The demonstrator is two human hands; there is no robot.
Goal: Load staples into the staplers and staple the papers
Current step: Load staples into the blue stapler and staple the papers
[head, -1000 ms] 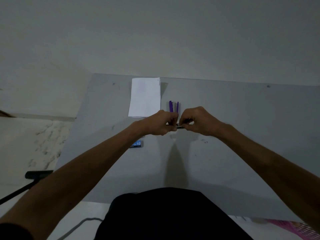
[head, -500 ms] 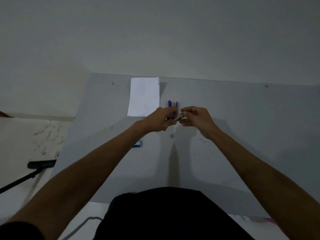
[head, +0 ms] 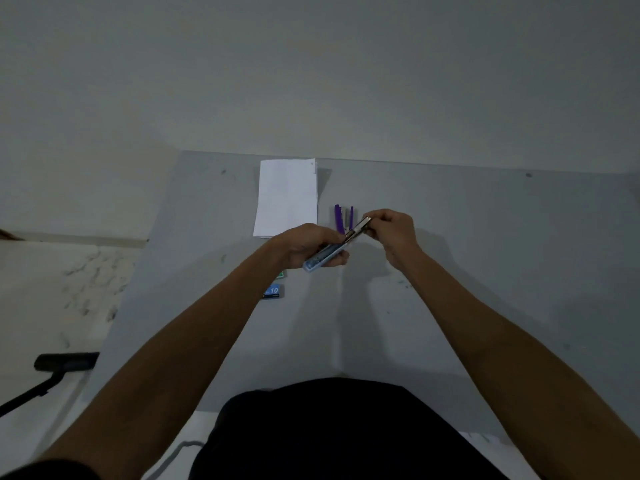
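My left hand (head: 306, 249) grips the light blue body of a stapler (head: 320, 258) held above the grey table (head: 485, 258). The stapler's metal staple rail (head: 358, 230) sticks out up and to the right, and my right hand (head: 393, 233) pinches its far end. A purple stapler (head: 338, 218) lies open on the table just behind my hands. The stack of white papers (head: 287, 197) lies at the back, left of the purple stapler. A blue staple box (head: 273, 291) marked 10 sits under my left wrist, with a green one (head: 282, 274) mostly hidden beside it.
The table's left edge runs diagonally past a pale marbled floor (head: 69, 289). A black stand leg (head: 52, 372) lies on the floor at lower left. My dark-clothed lap (head: 329, 431) fills the bottom centre. A plain wall stands behind the table.
My hands have drawn apart: the left one dropped toward me with the blue stapler body, and the metal rail now shows stretched out between both hands.
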